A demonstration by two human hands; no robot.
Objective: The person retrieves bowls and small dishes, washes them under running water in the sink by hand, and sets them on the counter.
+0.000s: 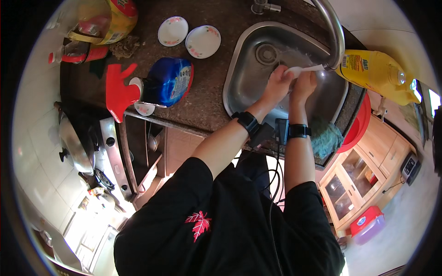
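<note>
Water runs from the curved metal faucet (336, 38) into the stainless steel sink (238, 65). Under the stream, my left hand (278, 82) and my right hand (304, 84) are close together on a small white object (293, 70), whose kind I cannot tell because fingers and water cover much of it. The fingers of my left hand are closed on its left side; my right hand is at its right side, its grip partly hidden. The round drain (267, 54) lies beyond my left hand. Both wrists wear black straps with box-like devices.
Two white floral bowls (172, 31) (203, 41) stand on the dark stone counter (207, 89). A blue spray bottle (169, 82) with a red trigger is nearer its front edge. A yellow jug (376, 74) is right of the sink, a teal mesh cloth (326, 138) at its near corner.
</note>
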